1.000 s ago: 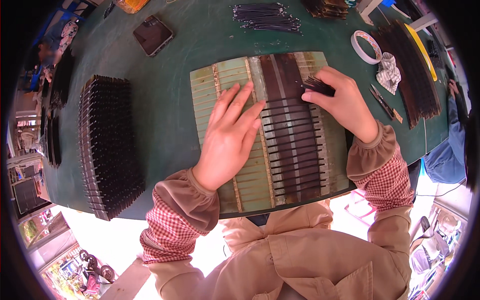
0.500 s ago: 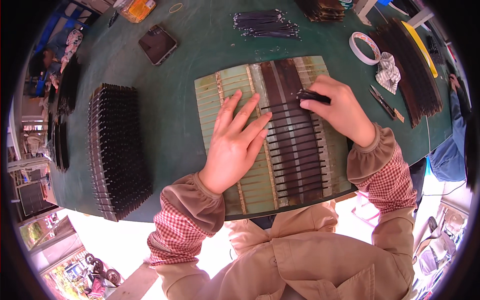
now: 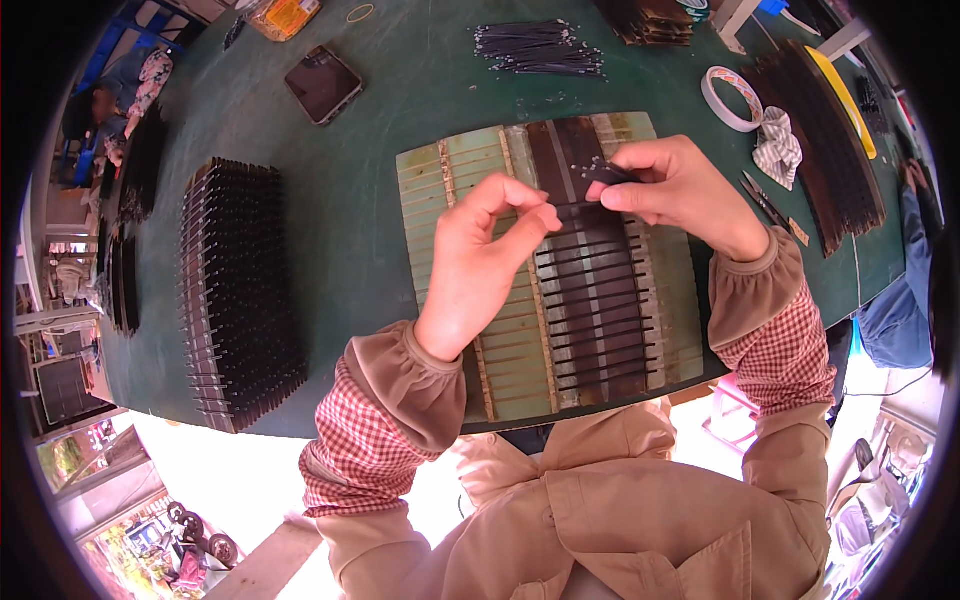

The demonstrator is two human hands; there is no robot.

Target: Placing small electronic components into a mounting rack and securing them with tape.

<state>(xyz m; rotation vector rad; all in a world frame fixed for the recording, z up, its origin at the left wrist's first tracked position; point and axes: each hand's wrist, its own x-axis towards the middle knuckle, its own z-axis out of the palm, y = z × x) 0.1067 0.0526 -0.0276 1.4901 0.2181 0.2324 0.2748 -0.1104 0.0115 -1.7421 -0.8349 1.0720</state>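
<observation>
A pale green board (image 3: 425, 215) with evenly spaced grooves lies before me on the table. Down its right half runs a dark brown strip (image 3: 548, 150) with a grey line along its middle. Thin black sticks (image 3: 592, 298) lie crosswise over that strip in a row. My left hand (image 3: 478, 245) is closed in a pinch above the board, thumb and forefinger at the left end of a thin black stick. Over the far right part of the board, my right hand (image 3: 685, 195) grips a small bundle of black sticks (image 3: 606, 172), their ends pointing left.
At left stands a thick stack of dark strips studded with sticks (image 3: 240, 295). Farther back lie a phone (image 3: 323, 84) and a pile of black sticks (image 3: 538, 47). To the right are a tape roll (image 3: 731, 98), a cloth (image 3: 777, 148), scissors (image 3: 764, 198) and long dark strips (image 3: 825, 155).
My left hand has lifted off the board, and its spread fingers have closed into a pinch near the right hand. The right hand has turned slightly, still holding the bundle.
</observation>
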